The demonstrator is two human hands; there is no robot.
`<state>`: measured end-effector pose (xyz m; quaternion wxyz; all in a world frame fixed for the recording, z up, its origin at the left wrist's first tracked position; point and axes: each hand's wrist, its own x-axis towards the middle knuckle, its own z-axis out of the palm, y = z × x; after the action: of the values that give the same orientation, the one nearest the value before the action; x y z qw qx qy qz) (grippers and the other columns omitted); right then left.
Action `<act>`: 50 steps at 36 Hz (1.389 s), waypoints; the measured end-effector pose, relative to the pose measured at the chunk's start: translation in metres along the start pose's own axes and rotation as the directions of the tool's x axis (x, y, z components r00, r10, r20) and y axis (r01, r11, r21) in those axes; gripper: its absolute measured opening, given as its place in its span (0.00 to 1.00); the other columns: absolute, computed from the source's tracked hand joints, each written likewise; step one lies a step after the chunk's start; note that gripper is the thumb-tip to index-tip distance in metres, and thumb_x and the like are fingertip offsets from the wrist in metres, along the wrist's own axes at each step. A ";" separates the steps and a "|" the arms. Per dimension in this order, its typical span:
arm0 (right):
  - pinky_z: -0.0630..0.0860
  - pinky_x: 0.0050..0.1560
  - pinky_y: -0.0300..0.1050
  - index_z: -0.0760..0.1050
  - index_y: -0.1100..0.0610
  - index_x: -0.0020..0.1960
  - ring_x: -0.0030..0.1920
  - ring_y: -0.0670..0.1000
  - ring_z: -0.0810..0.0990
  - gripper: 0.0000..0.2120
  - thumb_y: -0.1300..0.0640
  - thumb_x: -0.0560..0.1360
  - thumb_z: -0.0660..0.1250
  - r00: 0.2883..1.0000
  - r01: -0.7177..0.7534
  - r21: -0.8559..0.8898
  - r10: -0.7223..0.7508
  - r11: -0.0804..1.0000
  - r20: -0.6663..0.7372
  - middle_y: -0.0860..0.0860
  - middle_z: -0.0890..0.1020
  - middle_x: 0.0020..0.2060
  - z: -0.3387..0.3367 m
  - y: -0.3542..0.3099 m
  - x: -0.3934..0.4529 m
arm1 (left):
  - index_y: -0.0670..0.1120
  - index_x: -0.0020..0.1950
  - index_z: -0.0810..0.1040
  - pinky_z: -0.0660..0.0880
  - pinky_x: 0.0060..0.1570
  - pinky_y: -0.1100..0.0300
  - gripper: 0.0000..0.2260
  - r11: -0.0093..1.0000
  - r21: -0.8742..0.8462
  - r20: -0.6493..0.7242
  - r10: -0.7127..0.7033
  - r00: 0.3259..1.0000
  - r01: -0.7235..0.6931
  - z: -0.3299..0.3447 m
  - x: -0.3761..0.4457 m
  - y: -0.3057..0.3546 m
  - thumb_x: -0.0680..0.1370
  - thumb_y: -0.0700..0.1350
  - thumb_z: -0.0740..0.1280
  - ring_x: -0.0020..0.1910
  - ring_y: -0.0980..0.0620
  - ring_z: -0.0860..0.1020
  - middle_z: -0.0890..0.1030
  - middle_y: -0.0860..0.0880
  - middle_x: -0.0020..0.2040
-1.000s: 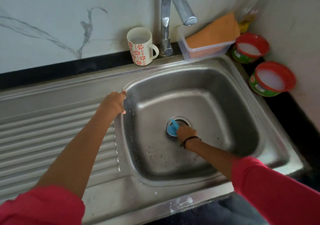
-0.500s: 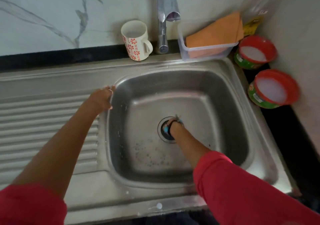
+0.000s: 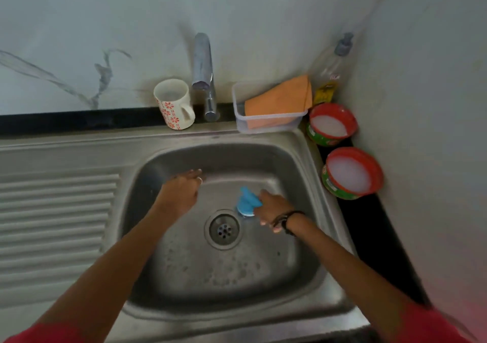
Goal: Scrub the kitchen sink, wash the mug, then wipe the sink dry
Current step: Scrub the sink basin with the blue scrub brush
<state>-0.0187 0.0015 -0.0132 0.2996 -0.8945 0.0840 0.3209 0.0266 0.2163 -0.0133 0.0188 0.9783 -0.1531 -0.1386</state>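
A dull steel sink (image 3: 311, 163), rounded and wet-speckled, has a ribbed drainboard on its left. The right hand (image 3: 274, 208) grips a blue round scrubber (image 3: 247, 203) just beyond the drain (image 3: 223, 228). The left hand (image 3: 181, 189) hovers flat, fingers relaxed. A flowered ceramic mug (image 3: 174, 104) stands far behind.

The person wears red sleeves pushed up above both elbows. A thin ring is on the left hand (image 3: 181, 193), and a black band circles the wrist behind the right hand (image 3: 274, 208).
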 end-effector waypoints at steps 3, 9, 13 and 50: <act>0.65 0.19 0.32 0.72 0.56 0.45 0.26 0.47 0.71 0.03 0.57 0.75 0.63 0.986 0.045 0.125 -0.024 0.991 -0.166 0.57 0.81 0.41 -0.066 0.013 -0.023 | 0.47 0.66 0.73 0.71 0.63 0.50 0.17 0.997 -0.078 0.009 -0.013 1.000 0.014 -0.013 0.021 0.039 0.79 0.41 0.57 0.63 0.43 0.74 0.73 0.45 0.67; 0.77 0.33 0.38 0.76 0.54 0.47 0.25 0.46 0.76 0.03 0.56 0.74 0.65 0.832 0.123 0.274 0.051 0.954 -0.553 0.54 0.80 0.34 -0.175 0.031 -0.047 | 0.49 0.66 0.75 0.70 0.63 0.57 0.16 0.878 -0.472 -0.040 0.067 0.997 -0.078 -0.036 0.068 0.107 0.79 0.40 0.60 0.64 0.49 0.74 0.74 0.48 0.66; 0.79 0.48 0.59 0.78 0.67 0.50 0.40 0.61 0.80 0.14 0.58 0.70 0.66 0.786 0.059 0.375 0.188 0.925 -0.589 0.65 0.82 0.45 -0.215 0.052 -0.010 | 0.45 0.65 0.75 0.69 0.59 0.60 0.16 0.785 -0.608 -0.075 0.095 0.993 -0.121 -0.046 0.097 0.145 0.77 0.38 0.63 0.62 0.48 0.74 0.76 0.45 0.64; 0.76 0.46 0.44 0.70 0.61 0.68 0.26 0.46 0.75 0.20 0.58 0.77 0.63 0.858 0.038 0.264 0.104 0.964 -0.503 0.62 0.82 0.52 -0.217 0.078 0.049 | 0.44 0.77 0.50 0.57 0.72 0.45 0.27 0.905 0.111 -0.027 0.415 0.910 -0.410 -0.069 0.114 0.198 0.79 0.36 0.55 0.75 0.48 0.57 0.53 0.47 0.77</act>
<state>0.1065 -0.1875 0.0526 0.3777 -0.8977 0.2182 0.0626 0.0921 -0.0078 0.0387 0.0011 0.9266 -0.3627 -0.0991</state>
